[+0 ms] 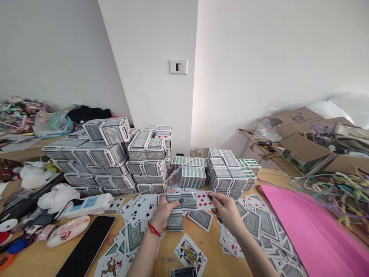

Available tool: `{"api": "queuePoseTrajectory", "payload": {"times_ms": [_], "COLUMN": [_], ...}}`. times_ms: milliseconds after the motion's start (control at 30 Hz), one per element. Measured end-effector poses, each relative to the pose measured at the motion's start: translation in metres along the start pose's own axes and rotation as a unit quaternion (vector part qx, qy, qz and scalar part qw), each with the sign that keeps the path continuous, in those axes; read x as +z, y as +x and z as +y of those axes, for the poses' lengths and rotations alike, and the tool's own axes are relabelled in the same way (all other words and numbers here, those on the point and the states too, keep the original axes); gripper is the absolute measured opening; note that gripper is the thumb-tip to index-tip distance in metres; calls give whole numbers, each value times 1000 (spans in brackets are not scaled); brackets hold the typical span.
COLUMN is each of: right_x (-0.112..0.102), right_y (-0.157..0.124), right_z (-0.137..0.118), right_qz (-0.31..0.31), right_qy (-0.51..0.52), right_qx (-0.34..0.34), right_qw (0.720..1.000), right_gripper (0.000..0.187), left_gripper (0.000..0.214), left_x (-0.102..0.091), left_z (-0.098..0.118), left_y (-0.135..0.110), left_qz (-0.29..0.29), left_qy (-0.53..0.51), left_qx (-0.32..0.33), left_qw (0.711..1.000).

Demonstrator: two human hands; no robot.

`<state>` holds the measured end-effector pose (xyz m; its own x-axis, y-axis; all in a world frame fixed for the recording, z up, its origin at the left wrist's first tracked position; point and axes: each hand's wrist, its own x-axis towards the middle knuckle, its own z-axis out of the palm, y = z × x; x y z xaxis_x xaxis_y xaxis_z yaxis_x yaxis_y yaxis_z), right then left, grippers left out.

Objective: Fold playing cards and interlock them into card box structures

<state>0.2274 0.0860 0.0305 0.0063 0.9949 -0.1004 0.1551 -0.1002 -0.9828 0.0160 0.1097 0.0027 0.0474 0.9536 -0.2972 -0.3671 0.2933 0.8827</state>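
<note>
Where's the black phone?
In the head view, the black phone lies on the table at the lower left, with scattered cards to its right and the white power strip beyond it.

Both hands (226,209) on playing cards (203,200) above a wooden table (165,256)

Left hand (165,209) gripping, right hand (226,208) pinching
</note>
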Motion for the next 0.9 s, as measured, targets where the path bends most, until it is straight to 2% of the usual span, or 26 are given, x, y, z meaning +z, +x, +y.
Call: {"api": "queuePoseTrajectory", "payload": {"times_ms": [400,633,900], "right_x": [17,27,33], "right_y": [5,5,1], "right_z": [22,32,27], "right_qz": [-11,37,59], "right_qy": [32,68,68], "right_qx": [-23,-1,-3], "right_qw": [999,997,996], "right_gripper": [42,48,47], "left_gripper": [43,40,41], "left_x": [0,2,4], "left_z": [-11,-10,-9], "left_y": [3,1,0], "left_qz": [-11,-22,-17], "left_qy": [-6,22,28], "left_qx": [20,13,32], "left_qw": [1000,999,999]}}
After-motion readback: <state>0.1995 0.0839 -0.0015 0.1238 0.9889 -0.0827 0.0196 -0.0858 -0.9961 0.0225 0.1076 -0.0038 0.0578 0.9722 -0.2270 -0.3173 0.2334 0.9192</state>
